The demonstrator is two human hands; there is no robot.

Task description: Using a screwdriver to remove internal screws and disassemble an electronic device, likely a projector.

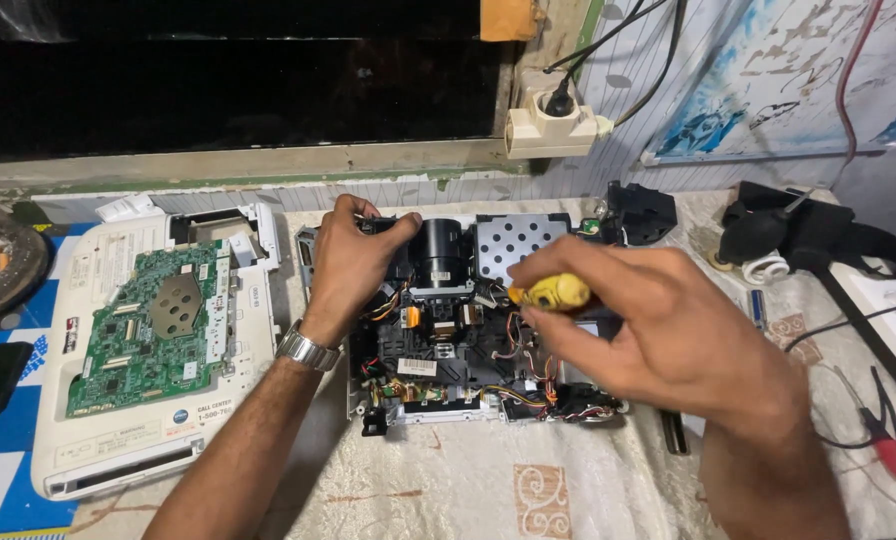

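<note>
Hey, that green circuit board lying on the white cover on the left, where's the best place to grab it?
Probably by the two long edges of the green circuit board, coming from above. It lies flat and face up on the white cover, studded with connectors and a metal plate, so pinch the bare edges rather than its face.

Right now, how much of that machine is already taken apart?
Done: the white cover lies aside with the green circuit board on it. In hand: the left hand steadies the opened machine; the right hand works a yellow screwdriver. Left: the lens and wiring remain inside.
</note>
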